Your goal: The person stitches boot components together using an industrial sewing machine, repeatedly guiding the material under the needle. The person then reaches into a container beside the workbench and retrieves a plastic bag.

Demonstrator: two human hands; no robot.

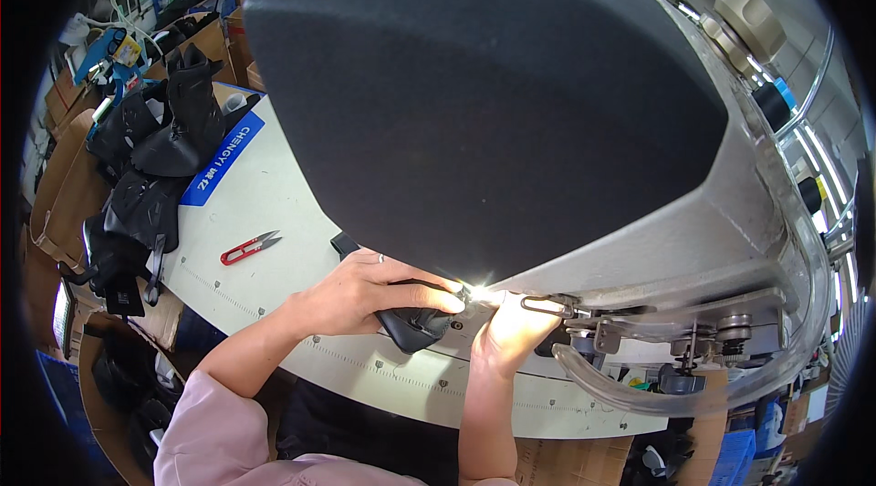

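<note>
Your left hand (360, 292) grips the black workpiece (412, 333), digits laid over it and pointing toward the bright lamp glare (477, 292). The workpiece sits at the front edge of the worktable (301, 203), under the dark head of the industrial sewing machine (493, 94). Your right hand (516, 331) is raised just beside the glare, near the metal presser mechanism; its fingertips are washed out, so whether they are closed cannot be told. Red-handled thread snips (250, 248) lie to your left; black boot uppers (173, 144) are piled beyond them.
</note>
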